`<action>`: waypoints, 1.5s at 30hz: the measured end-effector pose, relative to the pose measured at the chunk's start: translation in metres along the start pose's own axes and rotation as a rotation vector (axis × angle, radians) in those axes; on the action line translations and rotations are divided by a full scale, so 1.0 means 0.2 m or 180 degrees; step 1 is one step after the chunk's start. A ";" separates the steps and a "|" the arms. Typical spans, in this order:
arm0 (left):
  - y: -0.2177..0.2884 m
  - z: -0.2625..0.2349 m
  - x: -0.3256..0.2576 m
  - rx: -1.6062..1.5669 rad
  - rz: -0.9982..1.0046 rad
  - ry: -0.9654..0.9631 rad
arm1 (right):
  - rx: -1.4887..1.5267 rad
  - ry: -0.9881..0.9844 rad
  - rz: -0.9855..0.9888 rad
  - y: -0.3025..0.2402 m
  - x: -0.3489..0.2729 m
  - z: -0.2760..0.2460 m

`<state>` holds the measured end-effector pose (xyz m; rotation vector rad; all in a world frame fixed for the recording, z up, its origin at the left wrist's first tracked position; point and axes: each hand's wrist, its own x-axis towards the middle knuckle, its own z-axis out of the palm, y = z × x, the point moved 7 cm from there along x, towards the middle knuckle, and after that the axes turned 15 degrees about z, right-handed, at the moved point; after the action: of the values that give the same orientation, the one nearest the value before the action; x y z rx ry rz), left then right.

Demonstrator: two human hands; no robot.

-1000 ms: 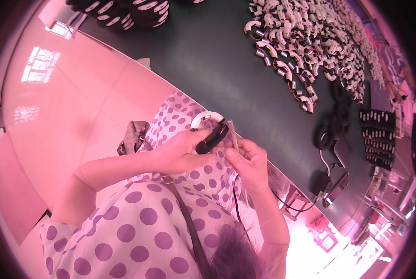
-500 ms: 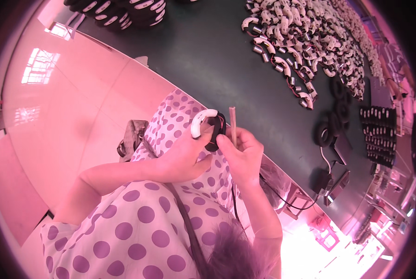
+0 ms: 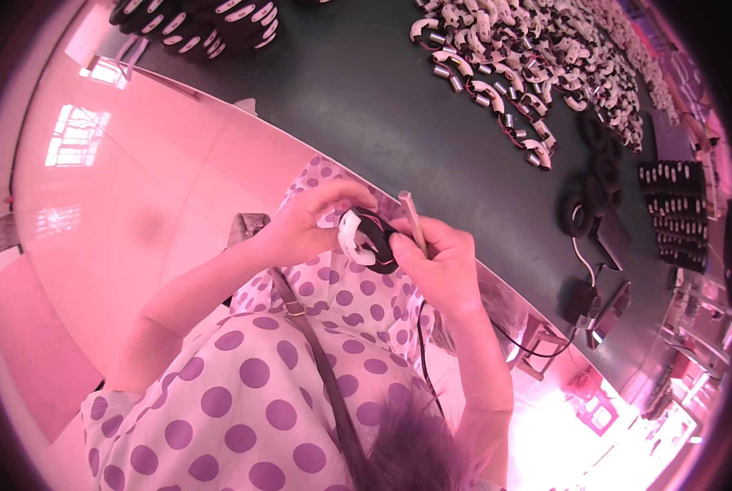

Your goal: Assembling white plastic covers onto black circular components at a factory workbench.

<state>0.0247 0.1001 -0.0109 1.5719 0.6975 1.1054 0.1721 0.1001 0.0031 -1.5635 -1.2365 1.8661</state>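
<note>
A ring-shaped part is held over my lap, made of a black curved half (image 3: 380, 253) with thin red wires inside it and a white curved half (image 3: 352, 238). My right hand (image 3: 443, 263) pinches the black half between thumb and fingers. The same hand also keeps a thin wooden-looking stick (image 3: 412, 221) in its fingers, pointing up and away. Beside the white half is my left hand (image 3: 304, 222), its fingers apart and curved above the part. Whether its thumb side touches the white half, I cannot tell.
A dark green table (image 3: 333, 106) runs diagonally ahead. On it lie a large heap of white curved pieces (image 3: 497, 49) with small metal cylinders, stacked black parts (image 3: 198, 24) at far left, more stacks (image 3: 673, 217) at right, and a black device (image 3: 578, 299) with a cable.
My left hand has loosened from the part and opened, its fingers lifting. The ring has tilted, its white half now lower on the left. The stick leans further left.
</note>
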 end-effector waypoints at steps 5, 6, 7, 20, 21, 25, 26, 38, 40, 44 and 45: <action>0.04 0.06 0.03 -0.0734 -0.0569 -0.0127 | -0.0157 -0.0127 -0.0547 -0.06 -0.01 0.01; 0.02 0.05 0.02 -0.0601 -0.0768 -0.0094 | -0.0201 0.0066 -0.0836 -0.09 -0.01 0.00; 0.00 0.03 0.02 -0.0123 -0.0722 -0.0121 | -0.0190 0.0058 -0.0842 -0.10 -0.02 0.00; -0.01 0.03 -0.02 -0.0485 -0.0735 0.0684 | -0.1145 0.1218 -0.2007 -0.05 -0.13 0.11; 0.00 0.03 -0.01 -0.0477 -0.0738 0.0687 | -0.1138 0.1213 -0.2010 -0.05 -0.13 0.11; -0.02 0.02 -0.02 -0.1010 -0.0905 0.1066 | -0.0212 0.0734 -0.1376 -0.01 -0.07 0.06; -0.02 0.03 -0.02 -0.0994 -0.0858 0.1016 | -0.0089 0.0644 -0.1235 0.00 -0.06 0.06; 0.00 0.01 -0.01 -0.0674 -0.0817 0.0898 | -0.0318 0.0611 -0.0942 -0.03 -0.09 0.01; 0.00 0.00 -0.02 -0.0819 -0.0963 0.0745 | -0.0721 0.0635 -0.0879 -0.08 -0.12 -0.02; -0.01 -0.03 -0.05 -0.0768 -0.0831 0.0412 | -0.1609 0.0471 -0.0257 -0.10 -0.13 -0.10; -0.01 -0.03 -0.05 -0.0770 -0.0838 0.0391 | -0.1711 0.0333 -0.0247 -0.10 -0.14 -0.09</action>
<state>0.0149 0.0950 -0.0157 1.1786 0.7962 1.0518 0.1929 0.0947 0.0358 -1.8104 -1.8219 1.4494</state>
